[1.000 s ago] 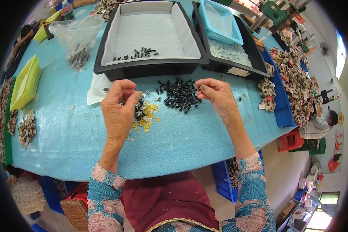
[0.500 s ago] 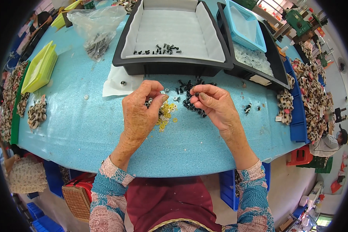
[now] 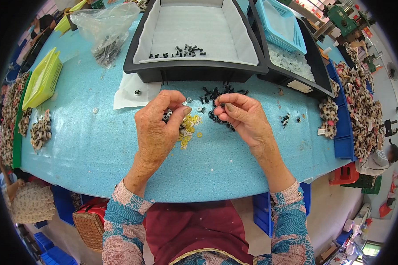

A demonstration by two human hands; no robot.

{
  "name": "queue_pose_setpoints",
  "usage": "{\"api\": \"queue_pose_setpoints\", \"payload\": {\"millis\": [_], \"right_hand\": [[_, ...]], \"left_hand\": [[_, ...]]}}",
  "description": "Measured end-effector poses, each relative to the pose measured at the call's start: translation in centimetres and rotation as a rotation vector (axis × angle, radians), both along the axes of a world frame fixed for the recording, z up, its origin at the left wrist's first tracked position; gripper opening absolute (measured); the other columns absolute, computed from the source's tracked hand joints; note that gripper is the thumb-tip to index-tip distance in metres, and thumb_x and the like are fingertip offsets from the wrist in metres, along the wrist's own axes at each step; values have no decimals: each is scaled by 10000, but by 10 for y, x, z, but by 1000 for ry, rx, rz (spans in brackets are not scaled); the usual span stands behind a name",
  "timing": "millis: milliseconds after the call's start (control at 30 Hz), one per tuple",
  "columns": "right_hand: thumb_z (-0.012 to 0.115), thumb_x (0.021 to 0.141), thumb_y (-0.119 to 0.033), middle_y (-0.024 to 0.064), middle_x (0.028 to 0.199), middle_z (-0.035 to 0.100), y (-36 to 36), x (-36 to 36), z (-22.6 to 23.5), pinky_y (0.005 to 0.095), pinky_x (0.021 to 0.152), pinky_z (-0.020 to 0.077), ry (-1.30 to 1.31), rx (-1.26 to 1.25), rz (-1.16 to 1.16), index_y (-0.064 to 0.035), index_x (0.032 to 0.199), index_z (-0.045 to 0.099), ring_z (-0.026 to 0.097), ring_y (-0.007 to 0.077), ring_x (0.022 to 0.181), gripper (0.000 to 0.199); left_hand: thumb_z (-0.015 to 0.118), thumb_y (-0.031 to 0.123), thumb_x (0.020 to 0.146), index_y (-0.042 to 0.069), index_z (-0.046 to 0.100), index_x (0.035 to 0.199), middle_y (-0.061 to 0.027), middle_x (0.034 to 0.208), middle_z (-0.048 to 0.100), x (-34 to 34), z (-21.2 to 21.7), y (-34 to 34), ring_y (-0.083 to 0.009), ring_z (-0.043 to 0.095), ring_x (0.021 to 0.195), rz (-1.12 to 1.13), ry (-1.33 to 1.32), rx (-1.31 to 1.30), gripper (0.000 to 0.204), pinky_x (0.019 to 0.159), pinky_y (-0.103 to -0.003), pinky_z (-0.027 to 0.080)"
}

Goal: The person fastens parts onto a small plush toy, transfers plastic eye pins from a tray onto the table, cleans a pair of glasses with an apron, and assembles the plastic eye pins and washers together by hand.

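Note:
Thumb and forefinger of my left hand are pinched round a small pale washer. Dark and white small parts show within its curled fingers. Opposite it, my right hand pinches a small black peg by the fingertips. Beneath and between the hands lies a loose pile of yellow and white washers. Just beyond my right fingertips spreads a heap of black pegs, partly hidden by that hand. A few grey-white round pieces lie between the two piles.
A black tray lined with white holds several black pegs. Right of it stands a black bin with clear pieces and a blue basket. Spotted plush pieces fill the right side. A yellow basket sits left.
My right hand has shifted slightly left and down, still pinching the peg. My left hand has moved slightly left, and dark parts show more plainly in its fingers. The view has tilted a little.

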State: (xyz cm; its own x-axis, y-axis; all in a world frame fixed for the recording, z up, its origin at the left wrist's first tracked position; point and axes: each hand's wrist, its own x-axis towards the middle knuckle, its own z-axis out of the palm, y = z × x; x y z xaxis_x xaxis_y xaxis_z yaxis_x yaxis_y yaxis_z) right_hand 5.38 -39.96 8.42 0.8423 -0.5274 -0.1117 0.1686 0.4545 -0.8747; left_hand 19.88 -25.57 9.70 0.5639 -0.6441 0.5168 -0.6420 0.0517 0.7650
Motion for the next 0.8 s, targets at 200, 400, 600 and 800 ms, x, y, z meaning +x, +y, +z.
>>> {"api": "queue_pose_setpoints", "payload": {"millis": [200, 400, 600, 800], "right_hand": [[602, 858, -71, 131, 951, 642, 3, 3, -5, 235, 741, 549, 0, 12, 2, 29, 1023, 611, 652, 175, 843, 193], [614, 852, -68, 113, 894, 648, 11, 3, -4, 237, 690, 549, -5, -32, 72, 20, 984, 617, 650, 155, 787, 159], [631, 846, -89, 68, 800, 623, 10, 8, -8, 210, 597, 520, -31, -82, 126, 20, 964, 617, 612, 116, 674, 161], [621, 848, -76, 53, 761, 607, 10, 13, -1, 214, 565, 490, -25, -147, 80, 24, 945, 619, 586, 107, 635, 139]], "left_hand": [[671, -21, 703, 32, 625, 793, -55, 724, 627, 5, 2, 5, -162, 602, 669, 79, -59, -5, 113, 593, -278, 465], [691, 2, 661, 58, 639, 737, -36, 690, 578, 9, 3, 18, -204, 515, 705, 43, -193, 97, 107, 656, -321, 415], [721, 41, 614, 80, 649, 734, -21, 708, 543, -8, -10, 19, -216, 494, 755, -146, -334, 211, 146, 679, -338, 397], [732, 76, 582, 91, 644, 727, -19, 728, 538, -18, -15, 2, -226, 491, 783, -75, -505, 333, 170, 706, -362, 376]]}}
